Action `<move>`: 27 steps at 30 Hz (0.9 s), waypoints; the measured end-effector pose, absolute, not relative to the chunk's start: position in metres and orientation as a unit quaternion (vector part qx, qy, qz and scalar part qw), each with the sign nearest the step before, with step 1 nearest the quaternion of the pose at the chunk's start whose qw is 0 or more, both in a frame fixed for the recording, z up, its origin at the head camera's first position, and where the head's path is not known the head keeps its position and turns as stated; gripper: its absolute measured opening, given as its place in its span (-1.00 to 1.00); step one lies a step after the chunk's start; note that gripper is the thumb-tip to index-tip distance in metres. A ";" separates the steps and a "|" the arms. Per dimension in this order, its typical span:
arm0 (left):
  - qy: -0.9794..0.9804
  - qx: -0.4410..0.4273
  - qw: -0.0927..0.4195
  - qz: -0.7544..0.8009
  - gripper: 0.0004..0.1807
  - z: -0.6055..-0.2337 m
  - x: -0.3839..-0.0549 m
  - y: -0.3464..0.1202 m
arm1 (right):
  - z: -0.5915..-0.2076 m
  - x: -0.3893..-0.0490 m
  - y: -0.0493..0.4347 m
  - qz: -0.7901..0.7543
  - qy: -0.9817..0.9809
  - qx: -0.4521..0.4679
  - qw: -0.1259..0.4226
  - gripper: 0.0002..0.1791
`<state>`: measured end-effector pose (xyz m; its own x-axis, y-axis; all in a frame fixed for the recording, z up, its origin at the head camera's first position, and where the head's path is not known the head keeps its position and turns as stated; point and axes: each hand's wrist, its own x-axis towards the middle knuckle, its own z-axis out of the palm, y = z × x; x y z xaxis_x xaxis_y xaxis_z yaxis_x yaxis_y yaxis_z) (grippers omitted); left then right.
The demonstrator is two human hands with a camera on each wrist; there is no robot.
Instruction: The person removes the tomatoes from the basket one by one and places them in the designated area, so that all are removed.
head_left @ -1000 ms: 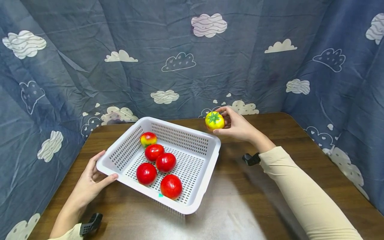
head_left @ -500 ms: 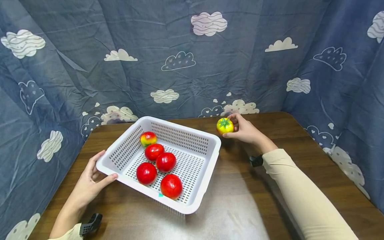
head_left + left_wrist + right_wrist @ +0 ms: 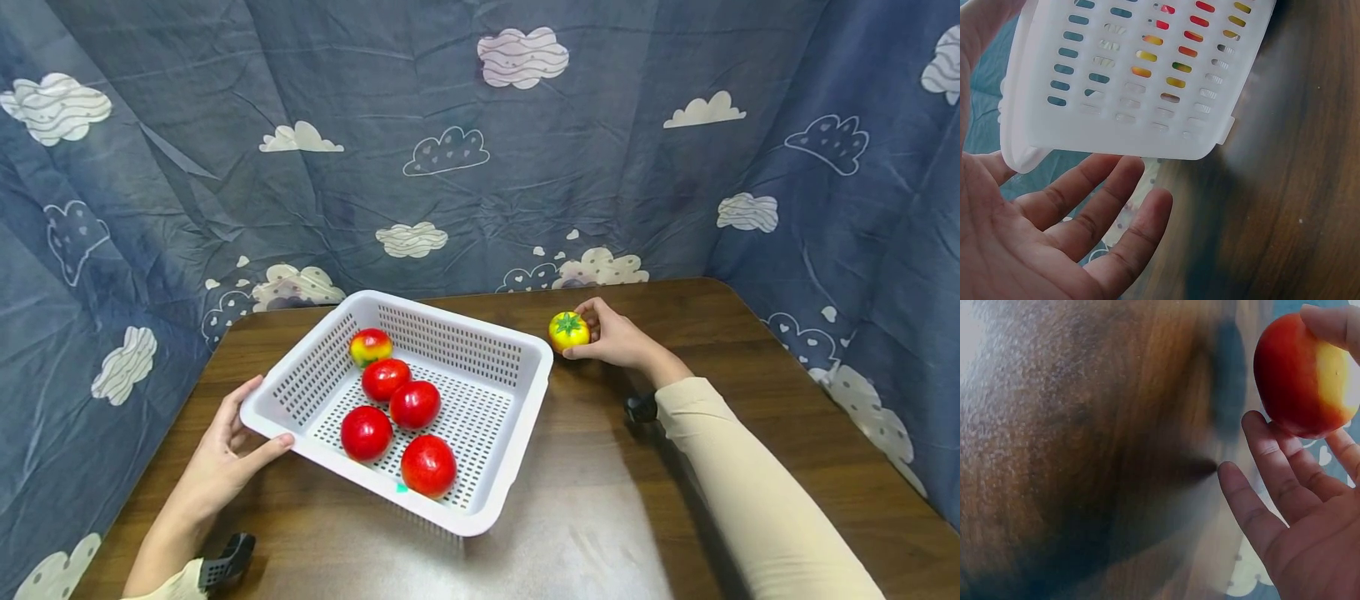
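Observation:
My right hand (image 3: 618, 339) pinches a yellow-and-red tomato (image 3: 568, 332) with a green leafy top, close over the table to the right of the basket. In the right wrist view the tomato (image 3: 1300, 378) shows its red and yellow side between thumb and fingers. My left hand (image 3: 220, 454) grips the left corner of a white perforated plastic basket (image 3: 517, 450), thumb over the rim. Below the basket wall (image 3: 1116, 134) in the left wrist view, several fingers extend. Inside lie several red tomatoes (image 3: 428, 467) and one red-and-yellow one (image 3: 371, 347).
The brown wooden table (image 3: 585, 508) carries the basket at its left and middle. Behind it hangs a dark blue curtain (image 3: 442, 75) with white clouds, also along both sides. A black wrist strap (image 3: 228, 560) sits on the left arm.
My right hand has carried the yellow-and-red tomato to the right, away from the basket rim, and lowered it toward the table. The left hand and basket stay where they were.

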<state>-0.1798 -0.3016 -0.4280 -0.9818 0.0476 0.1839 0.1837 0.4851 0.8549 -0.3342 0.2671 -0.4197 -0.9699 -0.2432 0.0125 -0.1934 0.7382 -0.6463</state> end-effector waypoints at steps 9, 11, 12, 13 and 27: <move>-0.856 -0.070 0.071 -0.508 0.06 -0.429 -0.179 -0.301 | -0.423 -0.332 0.264 -0.338 0.932 -0.119 0.050 -0.15; -0.856 -0.072 0.071 -0.506 0.06 -0.428 -0.179 -0.301 | -0.422 -0.331 0.264 -0.334 0.934 -0.117 0.053 -0.14; -0.856 -0.073 0.070 -0.507 0.06 -0.428 -0.180 -0.301 | -0.422 -0.331 0.264 -0.331 0.935 -0.116 0.054 -0.14; -0.856 -0.073 0.070 -0.508 0.06 -0.427 -0.180 -0.301 | -0.421 -0.332 0.264 -0.329 0.936 -0.114 0.056 -0.13; -0.862 -0.056 0.069 -0.499 0.07 -0.425 -0.181 -0.300 | -0.424 -0.337 0.268 -0.325 0.936 -0.116 0.075 -0.08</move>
